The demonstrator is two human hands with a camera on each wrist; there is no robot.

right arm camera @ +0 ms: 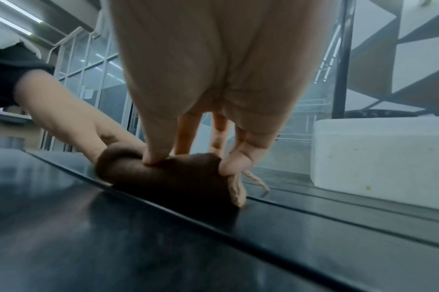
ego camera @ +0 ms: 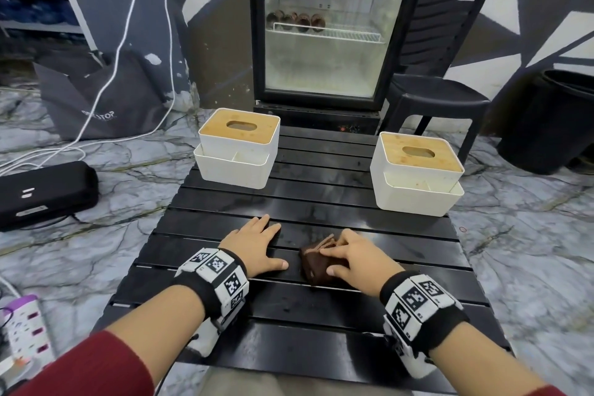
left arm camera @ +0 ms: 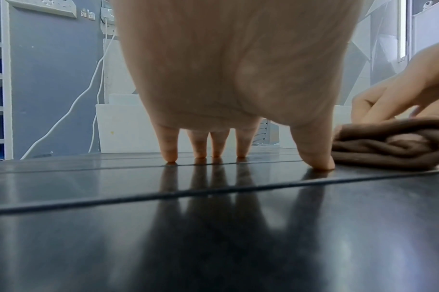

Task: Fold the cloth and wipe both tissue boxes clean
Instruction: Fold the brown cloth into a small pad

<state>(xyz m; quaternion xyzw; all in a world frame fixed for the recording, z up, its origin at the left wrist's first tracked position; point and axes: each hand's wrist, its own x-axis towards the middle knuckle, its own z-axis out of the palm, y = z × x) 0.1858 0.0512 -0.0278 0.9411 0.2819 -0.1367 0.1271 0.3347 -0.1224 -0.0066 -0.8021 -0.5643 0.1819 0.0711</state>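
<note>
A small folded brown cloth (ego camera: 316, 262) (left arm camera: 393, 144) (right arm camera: 173, 173) lies on the black slatted table (ego camera: 321, 202), near its front middle. My right hand (ego camera: 353, 259) (right arm camera: 188, 162) sits on top of it, thumb and fingers curled and pinching the folds. My left hand (ego camera: 257, 244) (left arm camera: 238, 156) rests flat on the table just left of the cloth, fingers straight, fingertips on the slats. Two white tissue boxes with bamboo lids stand at the back: one at the left (ego camera: 238, 146) (left arm camera: 123, 128), one at the right (ego camera: 418, 170) (right arm camera: 381, 158).
Behind the table stands a glass-door fridge (ego camera: 328, 26), with a black chair (ego camera: 440, 90) and a dark bin (ego camera: 553, 122) to its right. On the marble floor at the left lie a black case (ego camera: 45, 196), white cables and a grey bag (ego camera: 103, 96).
</note>
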